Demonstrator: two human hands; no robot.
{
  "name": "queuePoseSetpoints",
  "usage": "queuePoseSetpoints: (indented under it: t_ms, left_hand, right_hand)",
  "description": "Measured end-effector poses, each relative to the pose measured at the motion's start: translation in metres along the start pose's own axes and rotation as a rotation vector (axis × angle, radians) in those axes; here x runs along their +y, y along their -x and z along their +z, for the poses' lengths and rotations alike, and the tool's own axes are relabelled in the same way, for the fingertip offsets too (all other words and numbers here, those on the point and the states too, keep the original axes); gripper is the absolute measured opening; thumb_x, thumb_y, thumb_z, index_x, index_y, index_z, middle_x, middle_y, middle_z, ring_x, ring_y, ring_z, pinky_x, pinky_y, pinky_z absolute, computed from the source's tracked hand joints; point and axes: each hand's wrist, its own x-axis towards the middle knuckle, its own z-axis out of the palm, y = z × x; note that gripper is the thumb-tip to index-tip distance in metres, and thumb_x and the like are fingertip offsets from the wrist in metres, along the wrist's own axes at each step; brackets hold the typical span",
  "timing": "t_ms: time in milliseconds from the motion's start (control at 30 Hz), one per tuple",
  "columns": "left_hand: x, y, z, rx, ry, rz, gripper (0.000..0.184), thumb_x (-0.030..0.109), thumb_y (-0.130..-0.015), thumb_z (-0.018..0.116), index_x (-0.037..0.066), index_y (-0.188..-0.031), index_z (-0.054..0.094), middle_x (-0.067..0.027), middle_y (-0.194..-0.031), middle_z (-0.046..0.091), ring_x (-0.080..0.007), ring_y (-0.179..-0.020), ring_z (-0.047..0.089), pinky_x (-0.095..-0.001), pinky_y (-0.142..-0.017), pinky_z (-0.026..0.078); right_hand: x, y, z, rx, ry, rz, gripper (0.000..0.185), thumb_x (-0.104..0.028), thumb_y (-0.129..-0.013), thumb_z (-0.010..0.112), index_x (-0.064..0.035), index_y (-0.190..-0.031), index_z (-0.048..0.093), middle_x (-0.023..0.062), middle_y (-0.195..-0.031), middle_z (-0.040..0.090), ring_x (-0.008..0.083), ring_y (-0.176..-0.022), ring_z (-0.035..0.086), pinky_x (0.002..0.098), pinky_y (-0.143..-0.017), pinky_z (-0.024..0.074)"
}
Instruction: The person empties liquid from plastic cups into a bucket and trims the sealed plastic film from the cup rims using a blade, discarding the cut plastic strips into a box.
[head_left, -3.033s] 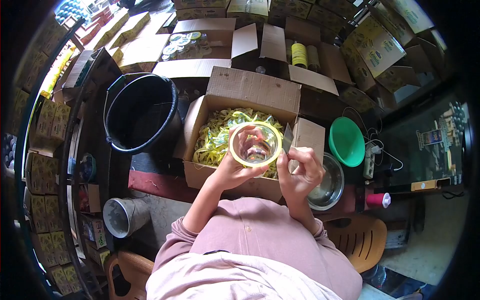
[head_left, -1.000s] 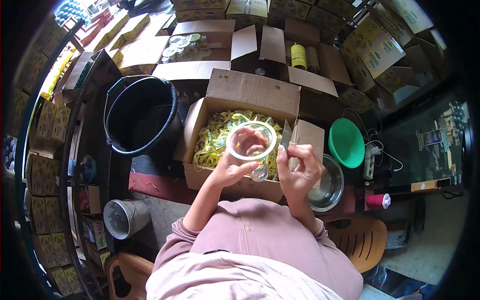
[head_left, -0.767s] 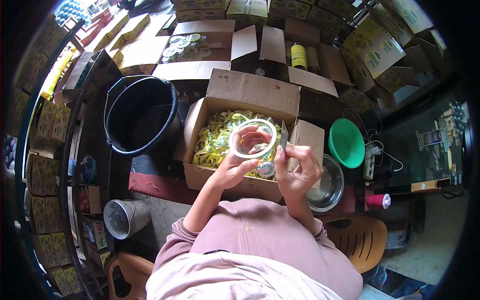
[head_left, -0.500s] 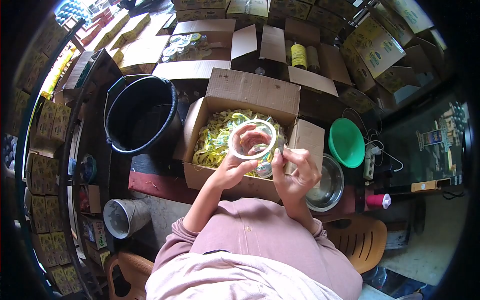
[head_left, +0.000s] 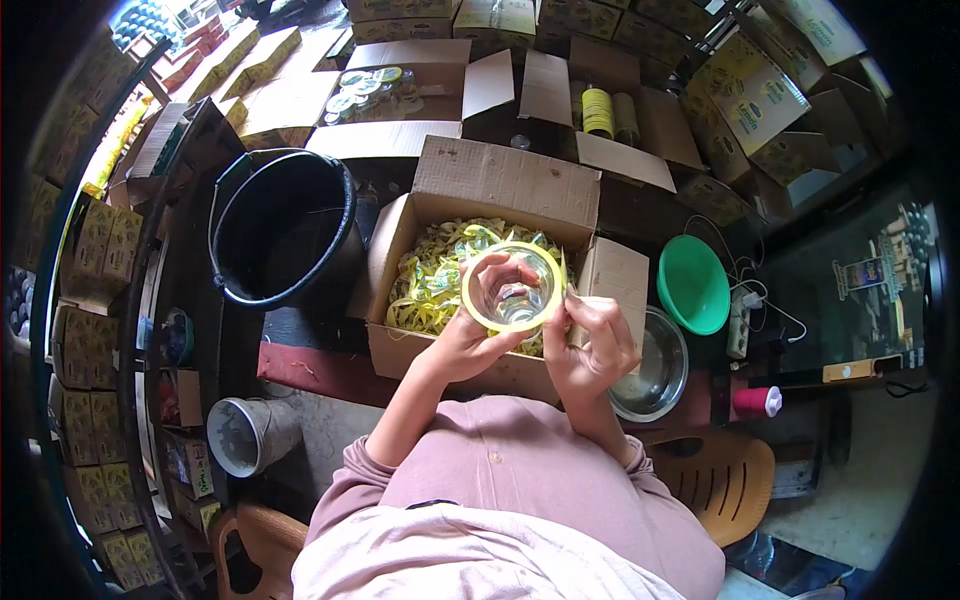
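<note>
My left hand (head_left: 463,345) is wrapped round a clear plastic jar (head_left: 520,312), its open mouth tilted up at me. Round the mouth runs a yellow rim (head_left: 474,312); whether it is a separate ring I cannot tell. My right hand (head_left: 592,345) is closed, thumb and fingertips pinched at the right edge of that rim. Fingers of my left hand show through the clear wall. Just behind and below the jar is an open cardboard box (head_left: 510,180) full of small yellow-green wrapped packets (head_left: 425,285).
A black bucket (head_left: 222,262) stands left of the box; a green bowl (head_left: 693,285) and a metal basin (head_left: 672,375) are at right. Behind are open cartons, one with round lids (head_left: 365,90), another with a yellow stack (head_left: 597,112). A thread spool (head_left: 757,402) lies right.
The jar's mouth showed a whitish rim and now shows a yellow one. A round disc-like shape below the jar is no longer seen there. The jar has shifted slightly right; both hands stay close to it.
</note>
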Motion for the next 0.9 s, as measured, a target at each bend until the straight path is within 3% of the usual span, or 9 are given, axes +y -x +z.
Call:
queuePoseSetpoints:
  t_ms: [133, 233, 533, 900]
  left_hand:
    - [0.002, 0.002, -0.002, -0.064, -0.069, -0.010, 0.074, 0.003, -0.074, 0.062, 0.007, -0.130, 0.014, -0.0122, -0.116, 0.039, -0.0219, -0.113, 0.041, -0.0340, -0.096, 0.034]
    - [0.006, 0.001, 0.001, -0.032, 0.060, -0.035, 0.072, 0.003, -0.074, 0.062, 0.006, -0.130, 0.015, -0.0118, -0.116, 0.039, -0.0217, -0.113, 0.040, -0.0341, -0.096, 0.034]
    - [0.008, 0.000, 0.000, -0.026, 0.110, -0.059, 0.070, 0.004, -0.076, 0.061, 0.004, -0.129, 0.016, -0.0122, -0.117, 0.038, -0.0209, -0.112, 0.041, -0.0343, -0.096, 0.034]
    - [0.010, 0.002, -0.007, -0.089, -0.077, -0.068, 0.069, 0.007, -0.073, 0.062, 0.002, -0.128, 0.020, -0.0119, -0.113, 0.041, -0.0205, -0.109, 0.044, -0.0326, -0.094, 0.036]
  right_hand:
    - [0.007, -0.004, -0.003, -0.054, -0.128, 0.105, 0.016, 0.005, -0.063, 0.066, -0.0020, -0.076, 0.060, 0.0083, -0.068, 0.059, 0.0174, -0.058, 0.059, 0.0258, -0.053, 0.0468]
    - [0.010, -0.002, -0.003, -0.023, -0.191, 0.184, 0.015, 0.004, -0.064, 0.066, -0.0027, -0.076, 0.061, 0.0079, -0.067, 0.059, 0.0158, -0.057, 0.058, 0.0249, -0.051, 0.0456]
    - [-0.002, -0.001, -0.009, -0.048, -0.147, 0.103, 0.016, 0.007, -0.063, 0.065, 0.0006, -0.074, 0.057, 0.0079, -0.066, 0.056, 0.0154, -0.058, 0.055, 0.0237, -0.052, 0.0428]
    - [0.006, -0.005, -0.007, -0.060, -0.132, 0.041, 0.017, 0.010, -0.062, 0.063, 0.0009, -0.076, 0.059, 0.0092, -0.068, 0.058, 0.0156, -0.059, 0.057, 0.0237, -0.052, 0.0440]
